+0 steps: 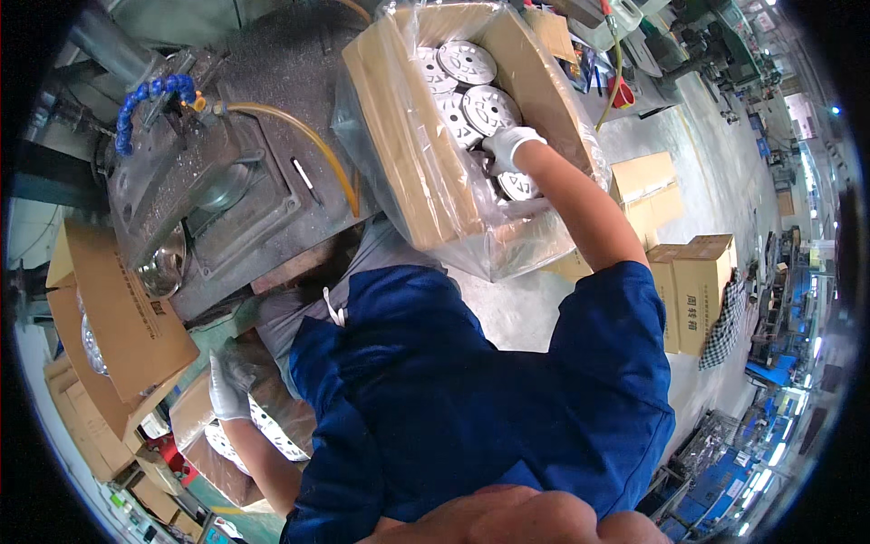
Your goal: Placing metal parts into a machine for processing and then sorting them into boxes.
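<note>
My right hand (513, 150), in a white glove, reaches into a cardboard box (412, 145) lined with clear plastic. Its fingers are closed at the edge of a shiny metal disc (519, 186), and the grip is partly hidden. Several similar round discs with cut-out slots, such as one silver disc (490, 110), lie flat in overlapping stacks there. On the lower left, my gloved left hand (230, 388) has its fingers stretched out and holds nothing visible. It hovers by a plastic-lined carton (195, 412) with more slotted discs (276, 433) inside.
A machine bed (254, 208) stands at the left with a blue jointed coolant hose (154, 89), a yellow tube (313, 140) and a white marker (303, 173). A polished metal bowl (164, 263) sits beside an open carton (127, 335). Closed cartons (693, 290) stand on the floor at right.
</note>
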Motion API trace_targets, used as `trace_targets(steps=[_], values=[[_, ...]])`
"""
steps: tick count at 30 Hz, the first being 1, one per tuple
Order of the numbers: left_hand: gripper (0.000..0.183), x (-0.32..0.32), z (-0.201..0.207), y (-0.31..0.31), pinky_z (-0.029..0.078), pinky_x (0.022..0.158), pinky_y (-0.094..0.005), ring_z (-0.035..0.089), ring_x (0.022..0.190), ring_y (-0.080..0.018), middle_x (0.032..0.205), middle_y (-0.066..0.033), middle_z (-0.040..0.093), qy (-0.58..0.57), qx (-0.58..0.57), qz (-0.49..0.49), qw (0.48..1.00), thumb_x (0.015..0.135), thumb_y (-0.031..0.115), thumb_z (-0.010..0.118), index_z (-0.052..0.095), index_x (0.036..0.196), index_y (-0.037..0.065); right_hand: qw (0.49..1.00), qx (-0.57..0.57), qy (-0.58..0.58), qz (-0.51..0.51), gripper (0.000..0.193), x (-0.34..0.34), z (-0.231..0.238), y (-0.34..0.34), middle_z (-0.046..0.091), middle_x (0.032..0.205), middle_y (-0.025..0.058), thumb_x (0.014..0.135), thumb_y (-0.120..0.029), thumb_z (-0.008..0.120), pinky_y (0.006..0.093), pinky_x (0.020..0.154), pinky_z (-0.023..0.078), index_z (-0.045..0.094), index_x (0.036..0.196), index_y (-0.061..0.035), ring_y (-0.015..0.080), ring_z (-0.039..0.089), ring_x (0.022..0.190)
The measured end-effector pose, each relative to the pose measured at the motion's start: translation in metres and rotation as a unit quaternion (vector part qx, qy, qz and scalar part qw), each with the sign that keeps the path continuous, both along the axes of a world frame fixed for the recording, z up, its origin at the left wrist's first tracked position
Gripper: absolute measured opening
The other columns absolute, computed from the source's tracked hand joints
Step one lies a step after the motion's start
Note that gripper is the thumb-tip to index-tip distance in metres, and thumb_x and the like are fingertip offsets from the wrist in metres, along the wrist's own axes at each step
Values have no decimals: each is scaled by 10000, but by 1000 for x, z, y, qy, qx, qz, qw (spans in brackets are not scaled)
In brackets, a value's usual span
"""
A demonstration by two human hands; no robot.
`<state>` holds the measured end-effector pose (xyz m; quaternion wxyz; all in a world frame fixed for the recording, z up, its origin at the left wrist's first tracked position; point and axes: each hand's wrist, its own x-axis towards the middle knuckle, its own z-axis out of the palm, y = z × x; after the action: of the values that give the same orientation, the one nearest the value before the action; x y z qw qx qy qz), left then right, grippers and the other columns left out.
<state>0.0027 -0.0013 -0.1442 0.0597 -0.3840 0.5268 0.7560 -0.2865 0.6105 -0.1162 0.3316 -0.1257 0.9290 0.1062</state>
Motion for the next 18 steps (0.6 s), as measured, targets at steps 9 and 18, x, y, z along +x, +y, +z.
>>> trace_targets(steps=[9, 18], values=[[590, 29, -25, -32, 475, 658, -246, 571, 780, -99, 1057, 1, 647, 3, 23, 5, 1000, 1034, 526, 521, 562, 1407, 72, 995, 63, 4, -81, 369, -14, -31, -1, 719, 1231, 135, 836, -235, 753, 421, 891, 565, 748, 1160, -57, 308, 691, 1137], [513, 51, -20, -26, 474, 637, -238, 581, 755, -97, 941, -11, 665, 18, 35, 61, 997, 1028, 473, 574, 640, 1280, 31, 998, -37, -48, -8, 558, -21, -30, 5, 736, 1153, 145, 741, -316, 856, 426, 900, 553, 706, 1243, -124, 360, 694, 1043]])
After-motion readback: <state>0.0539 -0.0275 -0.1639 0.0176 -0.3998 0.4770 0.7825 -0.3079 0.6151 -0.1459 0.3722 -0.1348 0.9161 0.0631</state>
